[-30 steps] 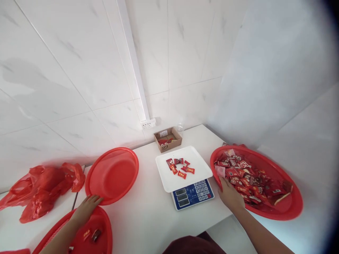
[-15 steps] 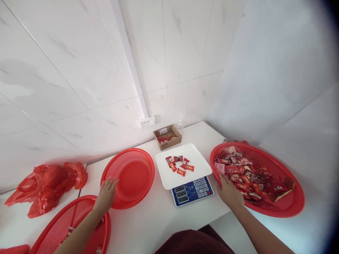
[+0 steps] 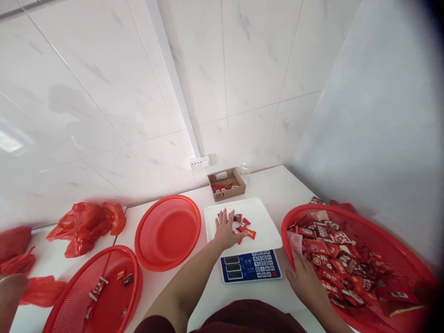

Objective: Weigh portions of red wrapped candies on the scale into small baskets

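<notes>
My left hand (image 3: 225, 231) is over the white scale tray (image 3: 267, 226), its fingers spread down onto the small wrapped candies (image 3: 250, 233) there; it covers some of them. My right hand (image 3: 303, 277) grips the near-left rim of a big red basket (image 3: 347, 212), thumb outside and fingers over the edge. Inside this basket lies a heap of red-wrapped candies (image 3: 333, 263). Under the tray, the digital scale (image 3: 249, 267) shows its blue keypad and dark displays.
Left of the scale stands an empty red basket (image 3: 138, 231). Nearer is another red basket (image 3: 72, 289) with a few candies. Red plastic bags (image 3: 86, 224) lie at left, where another person's hand (image 3: 12, 293) shows. A cardboard box (image 3: 227, 185) and wall socket (image 3: 200, 162) are behind.
My left hand has moved right, from the empty basket's edge onto the candies on the tray. My right hand stays at its basket's rim. Another person's hand has come into view at left.
</notes>
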{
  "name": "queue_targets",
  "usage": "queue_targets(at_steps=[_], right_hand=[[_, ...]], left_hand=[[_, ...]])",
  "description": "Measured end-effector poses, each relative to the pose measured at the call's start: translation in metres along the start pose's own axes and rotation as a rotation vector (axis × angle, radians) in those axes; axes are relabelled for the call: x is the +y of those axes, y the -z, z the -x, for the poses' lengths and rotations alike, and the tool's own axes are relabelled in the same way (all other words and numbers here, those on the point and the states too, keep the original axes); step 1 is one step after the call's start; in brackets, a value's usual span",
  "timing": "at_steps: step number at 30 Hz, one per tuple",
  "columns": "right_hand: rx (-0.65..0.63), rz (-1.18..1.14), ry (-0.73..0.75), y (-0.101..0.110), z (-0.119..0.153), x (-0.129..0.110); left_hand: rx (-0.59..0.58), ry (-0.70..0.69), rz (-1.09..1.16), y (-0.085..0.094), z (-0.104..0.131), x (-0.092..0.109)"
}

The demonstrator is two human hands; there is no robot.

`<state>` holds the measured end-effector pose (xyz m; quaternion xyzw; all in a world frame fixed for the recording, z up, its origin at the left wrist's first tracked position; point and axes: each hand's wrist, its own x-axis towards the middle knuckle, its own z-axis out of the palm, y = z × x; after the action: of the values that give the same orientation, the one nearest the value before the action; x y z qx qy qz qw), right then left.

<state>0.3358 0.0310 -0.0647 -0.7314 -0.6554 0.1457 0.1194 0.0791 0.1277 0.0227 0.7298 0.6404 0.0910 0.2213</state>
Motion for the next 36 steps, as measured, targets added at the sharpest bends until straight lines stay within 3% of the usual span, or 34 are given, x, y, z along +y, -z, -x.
queue_targets(at_steps=[2,6,11,16,21,25,31,36], right_hand=[[0.012,-0.041,0.035,-0.003,0.000,0.004],[0.016,-0.113,0.037,-0.006,0.002,0.007],[0.005,-0.198,0.058,-0.010,0.001,0.014],[-0.065,-0.253,0.043,-0.014,0.001,0.021],[-0.116,-0.289,0.042,-0.010,0.001,0.020],[-0.120,-0.317,0.035,-0.007,-0.001,0.019],[-0.092,-0.364,0.018,-0.005,-0.003,0.018],[-0.070,-0.371,0.014,-0.006,-0.005,0.019]], left_hand=[[-0.024,0.005,-0.031,-0.010,-0.012,0.011],[-0.026,-0.117,-0.162,-0.029,-0.021,0.028],[0.081,-0.184,-0.262,-0.039,-0.021,0.037],[0.097,-0.174,-0.317,-0.034,-0.032,0.038],[0.026,-0.095,-0.225,-0.027,-0.051,0.034],[0.052,-0.056,-0.144,-0.023,-0.061,0.030],[0.236,0.073,0.072,-0.014,-0.067,0.027],[0.421,0.164,0.250,0.008,-0.064,0.011]])
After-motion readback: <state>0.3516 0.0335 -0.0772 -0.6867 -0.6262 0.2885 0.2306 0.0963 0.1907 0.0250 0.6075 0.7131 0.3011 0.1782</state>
